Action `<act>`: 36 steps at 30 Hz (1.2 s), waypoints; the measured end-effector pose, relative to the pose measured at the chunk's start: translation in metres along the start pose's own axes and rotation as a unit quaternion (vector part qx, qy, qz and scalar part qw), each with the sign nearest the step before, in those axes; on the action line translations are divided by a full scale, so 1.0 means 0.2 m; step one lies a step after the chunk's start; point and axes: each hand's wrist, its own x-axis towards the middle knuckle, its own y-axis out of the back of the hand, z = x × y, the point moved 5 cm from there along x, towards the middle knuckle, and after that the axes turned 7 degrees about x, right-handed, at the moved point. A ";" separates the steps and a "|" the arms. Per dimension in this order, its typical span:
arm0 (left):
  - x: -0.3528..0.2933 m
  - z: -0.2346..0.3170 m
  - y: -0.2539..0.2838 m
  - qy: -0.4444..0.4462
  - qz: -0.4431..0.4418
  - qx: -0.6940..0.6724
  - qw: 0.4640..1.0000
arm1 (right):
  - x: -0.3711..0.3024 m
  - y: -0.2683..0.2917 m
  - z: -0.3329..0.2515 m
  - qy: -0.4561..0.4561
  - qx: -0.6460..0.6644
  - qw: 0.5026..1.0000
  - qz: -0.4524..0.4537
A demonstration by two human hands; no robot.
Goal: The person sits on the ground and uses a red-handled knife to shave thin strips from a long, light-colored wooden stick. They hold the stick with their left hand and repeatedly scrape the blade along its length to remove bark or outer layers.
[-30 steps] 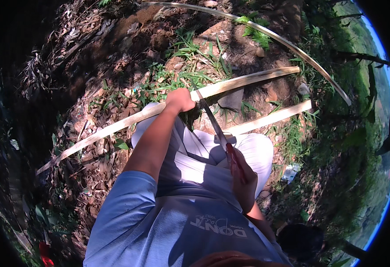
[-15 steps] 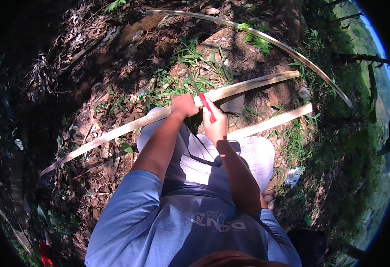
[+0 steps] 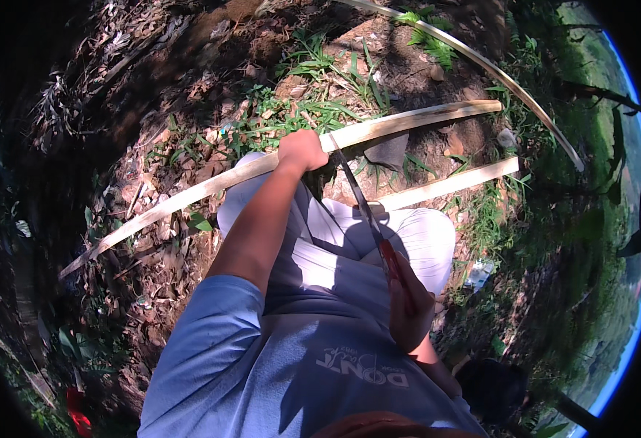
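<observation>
A long pale strip of wood (image 3: 189, 196) lies slantwise across my front, over my left knee, from lower left to upper right. My left hand (image 3: 303, 151) is wrapped round it near its middle. By my right hip, my right hand (image 3: 410, 310) grips the red handle of a hand saw (image 3: 364, 208). The saw's narrow dark blade runs forward, and its far end meets the strip just right of my left hand. A light notch or line shows on the wood there. The blade's teeth are too small to make out.
A shorter pale board (image 3: 448, 186) lies beyond my right knee. Another long thin strip (image 3: 492, 69) curves across the ground farther off. A grey flat stone-like piece (image 3: 387, 152) sits under the held strip. Leaf litter, grass and a fern (image 3: 430, 40) surround me; a red object (image 3: 78, 412) lies lower left.
My right hand has drawn the saw back toward my right hip, baring the blade; its handle was close to the strip before. My left hand keeps its hold on the wood.
</observation>
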 end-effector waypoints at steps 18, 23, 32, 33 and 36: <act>0.01 -0.01 0.03 -0.004 -0.007 -0.014 1.000 | 0.43 -0.43 0.56 -0.006 0.078 0.996 0.039; -0.02 0.03 0.03 -0.020 0.014 -0.008 1.000 | 0.05 -0.17 0.42 -0.018 0.044 0.997 0.055; -0.04 0.03 0.03 -0.003 0.033 -0.009 0.999 | 0.38 -0.32 0.42 -0.129 0.000 0.992 -0.016; -0.03 0.04 0.03 -0.014 0.044 -0.016 0.999 | 0.48 -0.37 0.44 -0.090 0.031 0.995 0.004; 0.04 0.00 0.05 0.008 0.036 -0.004 0.999 | 0.77 -0.55 0.37 0.091 0.142 0.983 0.079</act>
